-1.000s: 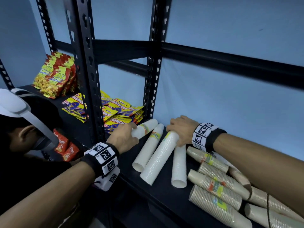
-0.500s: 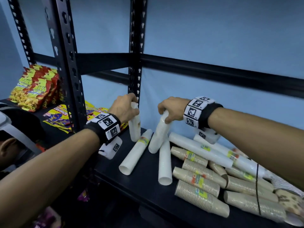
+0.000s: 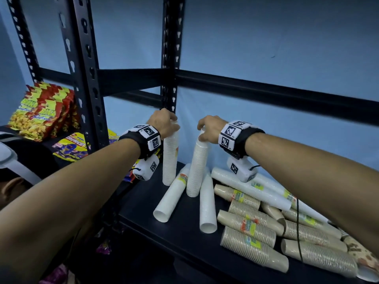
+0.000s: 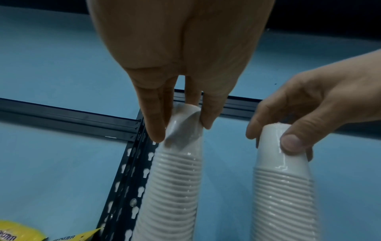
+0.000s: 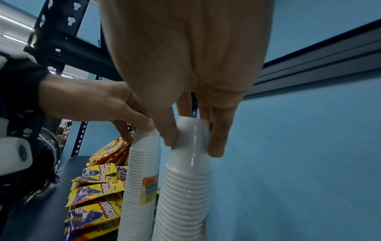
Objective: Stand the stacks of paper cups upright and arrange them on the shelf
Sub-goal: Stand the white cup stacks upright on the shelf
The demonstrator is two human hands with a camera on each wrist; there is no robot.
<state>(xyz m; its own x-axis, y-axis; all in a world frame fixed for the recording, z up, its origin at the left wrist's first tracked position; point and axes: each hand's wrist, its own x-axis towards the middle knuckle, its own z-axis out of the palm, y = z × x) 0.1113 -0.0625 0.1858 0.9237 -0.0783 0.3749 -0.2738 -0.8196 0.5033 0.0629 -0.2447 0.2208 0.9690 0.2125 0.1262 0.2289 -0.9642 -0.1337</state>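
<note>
Two white cup stacks stand on the black shelf point(image 3: 184, 238). My left hand point(image 3: 167, 125) grips the top of the upright left stack point(image 3: 170, 158), close to the rear shelf post point(image 3: 171, 58). My right hand point(image 3: 207, 130) pinches the top of the right stack point(image 3: 198, 167), which still leans a little to the right. In the left wrist view my fingers point(image 4: 156, 124) clamp the top cup point(image 4: 183, 124); the right hand point(image 4: 299, 127) holds the other stack point(image 4: 282, 179). The right wrist view shows both stacks point(image 5: 185, 187) point(image 5: 142, 179) side by side.
Two more white stacks point(image 3: 172, 195) point(image 3: 207, 206) lie flat in front of the standing ones. A long white stack point(image 3: 250, 189) and several brown cup stacks point(image 3: 250, 240) lie piled to the right. Snack packets point(image 3: 45, 113) fill the neighbouring bay on the left. A person's head point(image 3: 18, 171) is low at the left.
Both hands have lifted their white stacks from lying on the shelf up to standing. The left stack has gone fully upright near the post; the right one has tipped up beside it.
</note>
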